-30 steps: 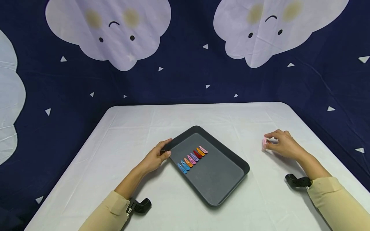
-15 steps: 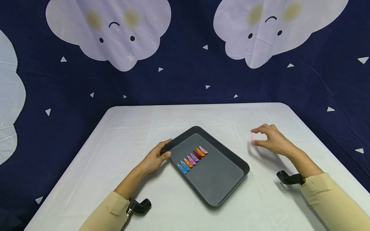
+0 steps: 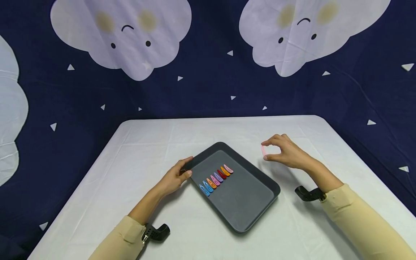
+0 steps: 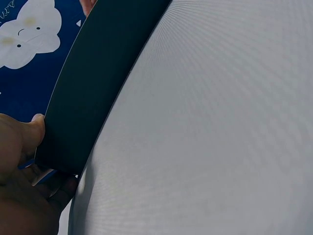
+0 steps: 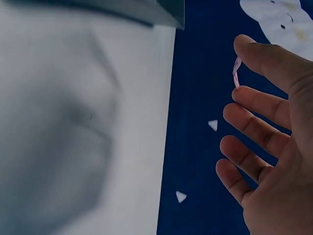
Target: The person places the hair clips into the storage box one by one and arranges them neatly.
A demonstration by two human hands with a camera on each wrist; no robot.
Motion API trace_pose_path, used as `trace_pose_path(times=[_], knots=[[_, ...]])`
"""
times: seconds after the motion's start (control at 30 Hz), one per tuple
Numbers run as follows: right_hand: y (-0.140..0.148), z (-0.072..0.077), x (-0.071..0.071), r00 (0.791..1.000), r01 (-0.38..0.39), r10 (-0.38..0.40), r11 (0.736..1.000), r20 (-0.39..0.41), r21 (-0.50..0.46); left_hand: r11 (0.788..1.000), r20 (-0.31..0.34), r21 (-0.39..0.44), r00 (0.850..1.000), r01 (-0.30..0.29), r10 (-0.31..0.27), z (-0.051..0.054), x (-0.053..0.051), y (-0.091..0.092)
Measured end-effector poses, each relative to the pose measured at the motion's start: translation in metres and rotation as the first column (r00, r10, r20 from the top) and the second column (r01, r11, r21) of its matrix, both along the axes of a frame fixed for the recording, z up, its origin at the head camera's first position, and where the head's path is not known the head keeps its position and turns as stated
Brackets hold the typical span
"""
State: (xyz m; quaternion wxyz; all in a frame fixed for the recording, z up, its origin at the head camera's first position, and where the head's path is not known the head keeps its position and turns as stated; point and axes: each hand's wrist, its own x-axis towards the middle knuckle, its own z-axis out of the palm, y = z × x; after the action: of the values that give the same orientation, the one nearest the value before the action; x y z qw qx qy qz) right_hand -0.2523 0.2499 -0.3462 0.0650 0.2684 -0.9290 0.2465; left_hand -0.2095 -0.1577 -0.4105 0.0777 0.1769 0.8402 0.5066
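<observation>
Between thumb and index fingertip, my right hand (image 3: 290,153) pinches a pale pink hair clip (image 3: 263,150) by its ends, above the table to the right of the tray. The right wrist view shows the clip (image 5: 236,72) edge-on, the other fingers spread and holding nothing. My left hand (image 3: 173,178) grips the left corner of a dark grey rectangular tray (image 3: 250,202). In the left wrist view its thumb lies at the rim and its fingers lie under the tray wall (image 4: 98,83). Several snap hair clips (image 3: 215,180), blue, orange, pink, purple and red, lie in a slanting row inside the tray.
A white cloth covers the table (image 3: 156,141), whose rounded far edge meets a dark blue curtain (image 3: 204,97) with clouds and triangles. Each wrist wears a black camera mount, such as the right mount (image 3: 310,194).
My right hand has lifted the pink hair clip off the table and carried it left toward the tray. My left hand, the tray and the row of clips have stayed put.
</observation>
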Motion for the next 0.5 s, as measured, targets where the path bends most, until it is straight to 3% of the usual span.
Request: trace_pose_path(times=[0.5], knots=[[-0.047, -0.001, -0.017, 0.987, -0.142, 0.142, 0.99, 0.074, -0.004, 1.0, -0.019, 0.001, 1.0, 0.006, -0.006, 0.001, 0.001, -0.001]])
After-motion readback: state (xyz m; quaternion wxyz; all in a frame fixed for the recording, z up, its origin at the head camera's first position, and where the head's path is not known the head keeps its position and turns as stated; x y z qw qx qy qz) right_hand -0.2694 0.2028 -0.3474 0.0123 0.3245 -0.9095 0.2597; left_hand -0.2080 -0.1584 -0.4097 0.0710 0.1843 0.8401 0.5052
